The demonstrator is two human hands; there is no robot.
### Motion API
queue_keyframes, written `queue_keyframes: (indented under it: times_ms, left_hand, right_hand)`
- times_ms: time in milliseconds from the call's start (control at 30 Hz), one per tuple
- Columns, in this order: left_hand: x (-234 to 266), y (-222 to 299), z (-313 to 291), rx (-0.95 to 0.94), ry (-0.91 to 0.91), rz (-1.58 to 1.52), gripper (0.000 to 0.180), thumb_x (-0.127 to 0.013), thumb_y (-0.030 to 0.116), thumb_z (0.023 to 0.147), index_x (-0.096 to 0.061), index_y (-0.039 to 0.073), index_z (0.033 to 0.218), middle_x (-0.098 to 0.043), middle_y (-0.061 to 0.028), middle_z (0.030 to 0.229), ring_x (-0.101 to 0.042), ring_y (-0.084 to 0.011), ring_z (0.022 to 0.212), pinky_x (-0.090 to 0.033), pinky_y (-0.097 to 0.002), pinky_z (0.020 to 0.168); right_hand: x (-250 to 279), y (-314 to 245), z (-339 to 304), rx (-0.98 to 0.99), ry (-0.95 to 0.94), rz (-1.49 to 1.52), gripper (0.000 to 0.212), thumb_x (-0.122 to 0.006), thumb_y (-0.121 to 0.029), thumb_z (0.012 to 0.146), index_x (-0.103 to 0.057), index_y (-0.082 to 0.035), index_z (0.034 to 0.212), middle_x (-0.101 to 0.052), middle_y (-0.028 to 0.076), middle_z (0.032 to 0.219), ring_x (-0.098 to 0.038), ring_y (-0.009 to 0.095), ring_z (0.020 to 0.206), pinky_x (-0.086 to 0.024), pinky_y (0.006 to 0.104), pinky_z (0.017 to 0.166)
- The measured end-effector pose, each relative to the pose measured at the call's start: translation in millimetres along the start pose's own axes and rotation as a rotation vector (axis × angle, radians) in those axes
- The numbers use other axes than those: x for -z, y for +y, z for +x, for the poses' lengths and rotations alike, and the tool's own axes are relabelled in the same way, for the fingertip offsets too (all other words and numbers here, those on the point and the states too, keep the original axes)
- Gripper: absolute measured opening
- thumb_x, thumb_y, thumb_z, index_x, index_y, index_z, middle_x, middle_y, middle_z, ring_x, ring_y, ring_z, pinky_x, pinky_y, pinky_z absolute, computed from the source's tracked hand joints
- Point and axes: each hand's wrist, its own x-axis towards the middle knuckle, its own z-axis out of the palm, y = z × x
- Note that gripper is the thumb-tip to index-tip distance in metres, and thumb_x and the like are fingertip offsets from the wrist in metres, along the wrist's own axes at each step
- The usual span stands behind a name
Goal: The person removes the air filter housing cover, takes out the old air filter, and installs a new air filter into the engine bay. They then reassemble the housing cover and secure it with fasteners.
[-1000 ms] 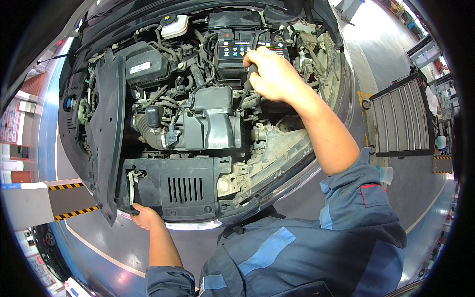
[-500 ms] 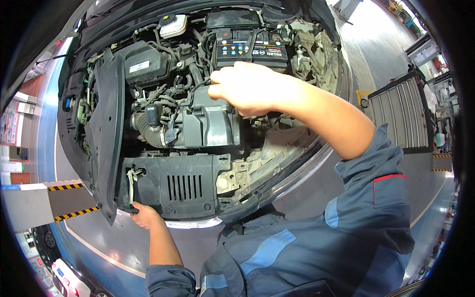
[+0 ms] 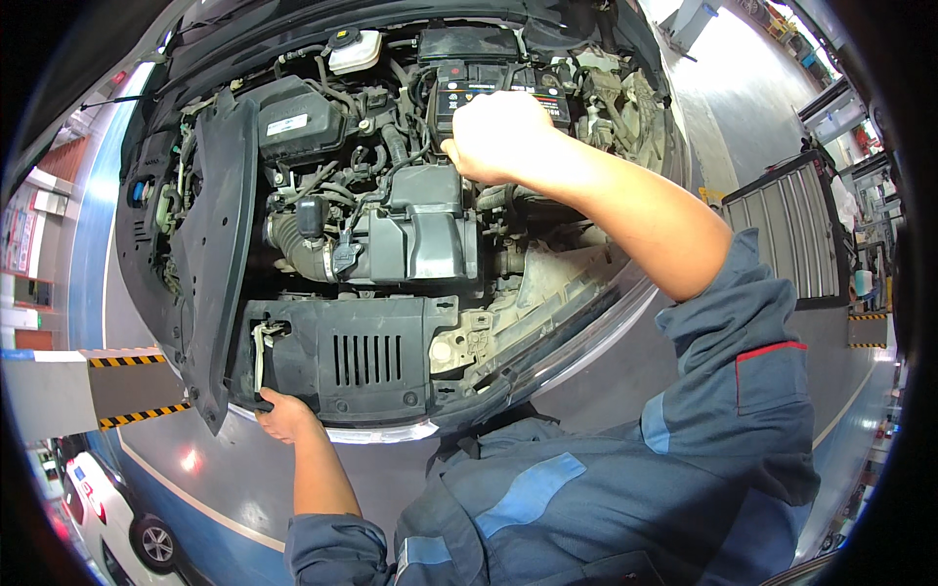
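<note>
Under the raised hood, the engine bay lies in front of me. My right hand [image 3: 498,137] is closed above the car battery [image 3: 542,107], hiding part of it; anything inside the fist is out of sight. Just nearer is the black air filter housing [image 3: 430,239], joined to a ribbed intake hose [image 3: 287,244]. My left hand [image 3: 286,417] grips the front edge of the black slotted radiator cover [image 3: 308,363], close to the hood latch [image 3: 262,342]. A long, loose-looking black plastic trim panel [image 3: 217,264] lies tilted across the bay's left side.
A white fluid reservoir [image 3: 354,53] sits at the back. On the right stands a grey cabinet with slats [image 3: 787,234]. To the left are a lift arm with striped edges [image 3: 127,389] and a white car [image 3: 117,523].
My right hand has moved right and slightly up, off the air filter housing's far end and over the battery. My left hand stays at the cover's edge. The view has shifted a little.
</note>
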Motion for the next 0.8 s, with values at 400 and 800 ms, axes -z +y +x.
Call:
queue_keyframes:
  times_ms: [400,800]
  left_hand:
    - [-1,0,-2,-0.059,0.072,0.04,0.085,-0.051,0.072,0.099,-0.06,0.002,0.146,-0.063,-0.0251,0.142,-0.058,-0.0436,0.134,-0.043,-0.0577,0.112]
    - [-6,-2,-11,-0.101,0.165,-0.144,0.076,-0.064,0.056,0.095,-0.054,0.001,0.146,-0.052,-0.0221,0.152,-0.044,-0.0401,0.146,-0.029,-0.0534,0.125]
  right_hand:
    - [-22,5,6,0.093,0.134,-0.001,0.043,-0.06,-0.043,0.104,-0.069,-0.004,0.118,-0.076,0.02,0.111,-0.075,0.038,0.103,-0.06,0.0511,0.089]
    - [-19,1,21,0.191,0.212,-0.116,0.038,-0.074,-0.04,0.096,-0.07,-0.002,0.094,-0.074,0.026,0.094,-0.072,0.047,0.086,-0.057,0.0551,0.079]
